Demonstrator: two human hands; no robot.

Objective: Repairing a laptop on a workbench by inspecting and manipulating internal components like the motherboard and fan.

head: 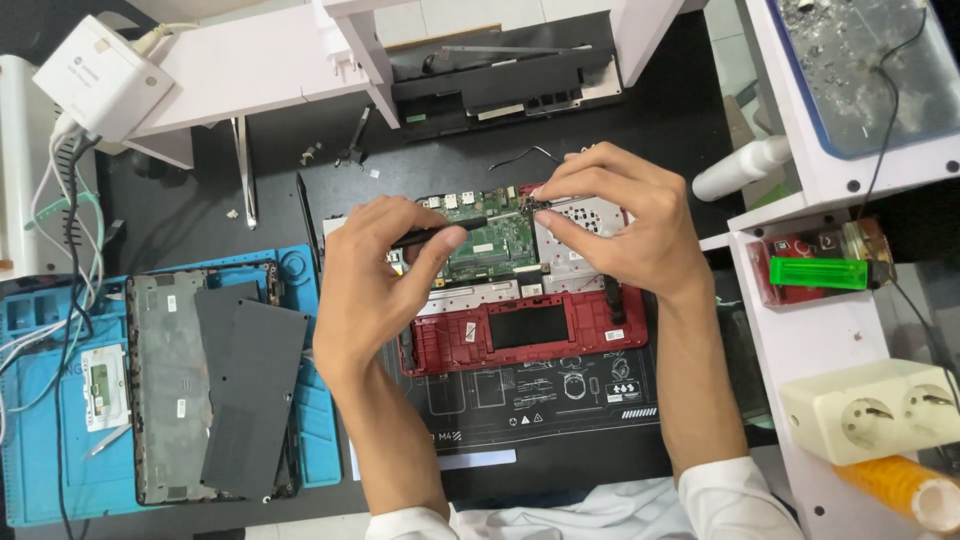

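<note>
An opened red laptop chassis (560, 350) lies on a black work mat, its green circuit board (495, 245) exposed. My left hand (375, 275) grips a thin black tool (445, 230) like a pen, its tip pointing right over the board. My right hand (625, 215) hovers over the board's upper right corner, with thumb and forefinger pinched on a small dark part (543, 203) beside a silver metal plate (585, 235).
A blue mat (40, 400) at the left carries a grey laptop bottom cover (165, 390) and a dark panel (255, 390). White shelving (830, 340) at the right holds a green lighter (818, 272), a white bottle (740, 168) and a cream power socket (880, 410). Cables hang at far left.
</note>
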